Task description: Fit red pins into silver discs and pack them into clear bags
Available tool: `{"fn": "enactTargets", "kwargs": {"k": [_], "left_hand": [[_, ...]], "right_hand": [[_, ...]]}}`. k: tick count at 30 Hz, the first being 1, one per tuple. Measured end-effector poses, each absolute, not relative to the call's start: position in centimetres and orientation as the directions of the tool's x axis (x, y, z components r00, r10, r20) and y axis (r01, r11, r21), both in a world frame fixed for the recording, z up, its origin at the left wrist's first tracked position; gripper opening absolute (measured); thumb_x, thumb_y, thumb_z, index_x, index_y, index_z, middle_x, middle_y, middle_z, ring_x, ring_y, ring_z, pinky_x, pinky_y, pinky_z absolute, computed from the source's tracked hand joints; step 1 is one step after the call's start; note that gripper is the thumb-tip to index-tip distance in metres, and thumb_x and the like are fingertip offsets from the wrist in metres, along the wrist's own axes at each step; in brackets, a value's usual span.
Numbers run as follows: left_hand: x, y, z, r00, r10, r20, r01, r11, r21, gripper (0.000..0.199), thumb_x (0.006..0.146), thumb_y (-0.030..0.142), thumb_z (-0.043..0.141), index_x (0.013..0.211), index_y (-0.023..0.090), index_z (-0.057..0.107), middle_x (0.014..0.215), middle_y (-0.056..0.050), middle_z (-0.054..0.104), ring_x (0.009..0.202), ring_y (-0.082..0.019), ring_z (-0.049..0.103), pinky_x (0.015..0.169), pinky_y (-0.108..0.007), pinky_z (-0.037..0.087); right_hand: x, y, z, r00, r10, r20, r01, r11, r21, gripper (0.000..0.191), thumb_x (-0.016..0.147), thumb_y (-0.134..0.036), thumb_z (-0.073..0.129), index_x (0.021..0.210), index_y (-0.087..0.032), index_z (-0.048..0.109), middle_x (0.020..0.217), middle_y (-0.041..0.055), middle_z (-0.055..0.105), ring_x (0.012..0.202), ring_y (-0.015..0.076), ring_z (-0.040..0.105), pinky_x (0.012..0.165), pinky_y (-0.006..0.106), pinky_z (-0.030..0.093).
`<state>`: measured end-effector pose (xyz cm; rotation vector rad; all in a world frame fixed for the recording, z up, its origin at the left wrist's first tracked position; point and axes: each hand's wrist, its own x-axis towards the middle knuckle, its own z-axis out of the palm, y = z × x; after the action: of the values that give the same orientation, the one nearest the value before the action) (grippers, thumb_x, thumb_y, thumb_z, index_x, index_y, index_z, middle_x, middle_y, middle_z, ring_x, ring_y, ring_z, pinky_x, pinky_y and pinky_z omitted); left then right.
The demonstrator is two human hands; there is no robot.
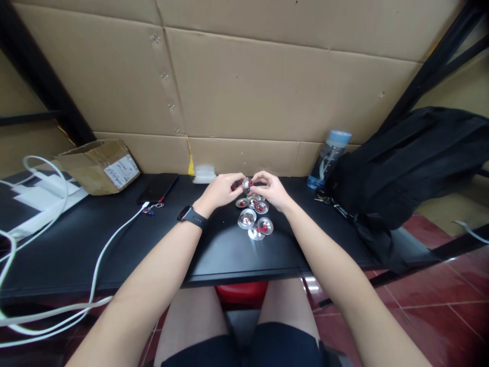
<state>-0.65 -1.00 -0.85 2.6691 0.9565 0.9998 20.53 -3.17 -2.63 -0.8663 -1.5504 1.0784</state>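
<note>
While other discs (247, 219) lie clustered on table (225, 262), just nearer us, we hold one disc (247, 184) between hands: left hand (224, 189) pinching its left side, right hand (271, 188) its right, beside red cord (251, 186).

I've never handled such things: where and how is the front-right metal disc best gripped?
Pinch the metal disc by its rim, probably from the right: it looks shallow, its left side overlaps another disc, and its right edge looks free.
</note>
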Motion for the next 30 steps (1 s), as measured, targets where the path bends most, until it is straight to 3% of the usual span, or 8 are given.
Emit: {"fn": "enactTargets", "kwargs": {"k": [8, 15, 21, 27, 30], "left_hand": [[-2.8, 0.6, -0.8, 0.483, 0.695, 0.533, 0.650, -0.692, 0.313, 0.020, 0.093, 0.033, 0.054, 0.098, 0.022, 0.070, 0.083, -0.002, 0.074, 0.071, -0.017, 0.064, 0.066, -0.028, 0.043], [-5.2, 2.6, -2.3, 0.432, 0.840, 0.328, 0.820, -0.517, 0.246, 0.017, 0.084, 0.032, 0.062, 0.088, 0.023, 0.076, 0.085, -0.002, 0.077, 0.077, -0.020, 0.069, 0.065, -0.027, 0.043], [-5.6, 3.4, -3.2, 0.430, 0.859, 0.277, 0.840, -0.493, 0.226, 0.015, 0.083, 0.030, 0.066, 0.086, 0.023, 0.079, 0.086, -0.004, 0.079, 0.081, -0.021, 0.071, 0.068, -0.028, 0.045], [-5.6, 3.3, -3.5, 0.393, 0.884, 0.254, 0.864, -0.449, 0.227, 0.011, 0.080, 0.029, 0.069, 0.084, 0.023, 0.078, 0.085, -0.004, 0.079, 0.080, -0.023, 0.071, 0.066, -0.028, 0.043], [-5.5, 3.0, -3.2, 0.358, 0.897, 0.259, 0.884, -0.415, 0.216, 0.012, 0.078, 0.033, 0.071, 0.082, 0.024, 0.077, 0.082, -0.004, 0.078, 0.078, -0.022, 0.069, 0.060, -0.028, 0.039]], "right_hand": [[21.5, -2.2, -2.5, -0.146, 0.933, 0.329, -0.151, 0.308, -0.939, 0.054, 0.062, -0.041, 0.092, 0.100, -0.024, 0.057, 0.089, -0.0026, 0.066, 0.067, 0.0108, 0.066, 0.056, 0.020, 0.050], [26.3, 0.0, -3.1, 0.243, 0.955, 0.171, 0.080, 0.156, -0.985, 0.027, 0.074, -0.023, 0.079, 0.093, -0.020, 0.060, 0.069, -0.0022, 0.065, 0.054, 0.0105, 0.057, 0.042, 0.017, 0.039], [28.7, 1.6, -5.2, 0.367, 0.930, 0.036, 0.286, -0.076, -0.955, 0.021, 0.078, -0.006, 0.068, 0.092, -0.019, 0.057, 0.056, -0.0030, 0.060, 0.048, 0.0128, 0.057, 0.047, 0.022, 0.048], [29.5, 2.4, -6.6, 0.335, 0.936, 0.105, 0.484, -0.075, -0.872, 0.017, 0.072, -0.006, 0.073, 0.080, -0.018, 0.064, 0.058, -0.0033, 0.061, 0.060, 0.0145, 0.063, 0.068, 0.027, 0.054], [29.7, 2.6, -6.8, 0.316, 0.932, 0.176, 0.586, -0.045, -0.809, 0.020, 0.071, -0.004, 0.072, 0.084, -0.019, 0.069, 0.065, -0.0017, 0.065, 0.073, 0.0160, 0.065, 0.082, 0.029, 0.053]]}}
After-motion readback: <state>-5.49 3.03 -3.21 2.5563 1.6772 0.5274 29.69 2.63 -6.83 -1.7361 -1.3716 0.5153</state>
